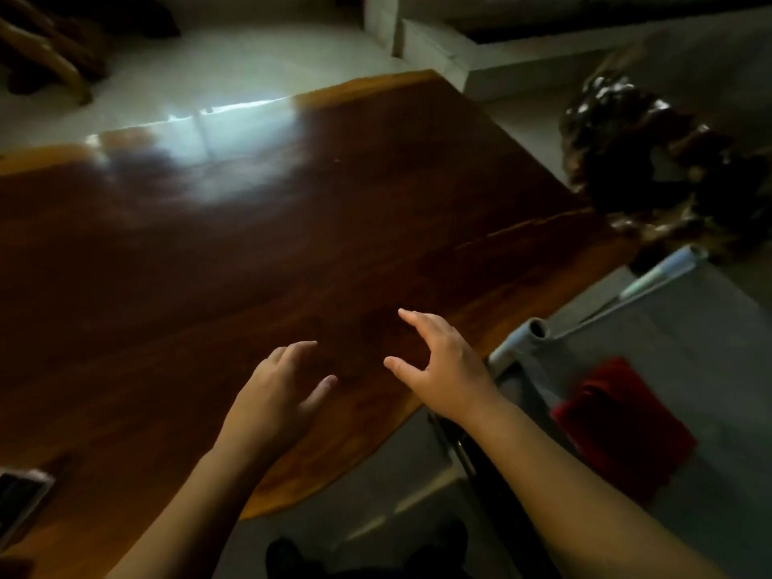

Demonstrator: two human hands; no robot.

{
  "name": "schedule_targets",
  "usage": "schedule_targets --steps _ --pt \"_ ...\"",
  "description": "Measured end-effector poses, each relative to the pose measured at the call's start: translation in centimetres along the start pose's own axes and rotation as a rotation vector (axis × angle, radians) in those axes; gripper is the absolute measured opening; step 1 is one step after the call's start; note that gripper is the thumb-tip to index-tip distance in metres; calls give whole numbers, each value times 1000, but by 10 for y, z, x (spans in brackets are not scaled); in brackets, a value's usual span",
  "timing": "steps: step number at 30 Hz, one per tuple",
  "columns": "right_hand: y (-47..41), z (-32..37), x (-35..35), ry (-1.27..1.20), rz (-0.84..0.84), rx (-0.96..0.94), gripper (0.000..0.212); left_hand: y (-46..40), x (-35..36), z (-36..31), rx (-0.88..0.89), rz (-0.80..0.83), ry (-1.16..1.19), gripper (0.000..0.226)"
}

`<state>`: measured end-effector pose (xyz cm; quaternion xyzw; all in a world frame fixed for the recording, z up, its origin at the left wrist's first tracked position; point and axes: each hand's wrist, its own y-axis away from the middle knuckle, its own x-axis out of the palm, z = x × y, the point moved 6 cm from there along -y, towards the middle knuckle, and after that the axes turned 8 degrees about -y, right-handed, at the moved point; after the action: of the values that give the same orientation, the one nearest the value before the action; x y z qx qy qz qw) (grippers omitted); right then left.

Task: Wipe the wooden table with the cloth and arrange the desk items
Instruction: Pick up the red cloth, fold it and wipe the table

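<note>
A large glossy dark wooden table (209,252) fills most of the view, with a pale window reflection near its far edge. My left hand (278,394) hovers over the table's near right part, fingers spread, holding nothing. My right hand (438,369) is beside it, a little farther right, also spread and empty, close to the table's right edge. A red folded cloth (622,424) lies on a grey surface to the right, off the table and apart from both hands.
A dark flat item (19,499) sits at the table's near left corner. Pale rolled tubes (522,340) lie on the grey surface (689,336) beside the cloth. A gnarled dark wood root piece (651,169) stands at the right. The floor is pale tile (250,60).
</note>
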<state>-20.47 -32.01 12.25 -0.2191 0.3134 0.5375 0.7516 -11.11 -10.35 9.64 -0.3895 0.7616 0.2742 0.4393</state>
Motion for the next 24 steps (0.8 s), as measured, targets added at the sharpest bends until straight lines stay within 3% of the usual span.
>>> schedule_targets --steps 11,18,24 --pt "87 -138 -171 -135 -315 221 65 -57 83 -240 344 129 62 66" --pt "149 -214 -210 -120 -488 411 54 -68 146 -354 479 251 -47 62" --pt "188 -265 -224 -62 -605 589 38 -84 200 -404 578 359 -216 57"
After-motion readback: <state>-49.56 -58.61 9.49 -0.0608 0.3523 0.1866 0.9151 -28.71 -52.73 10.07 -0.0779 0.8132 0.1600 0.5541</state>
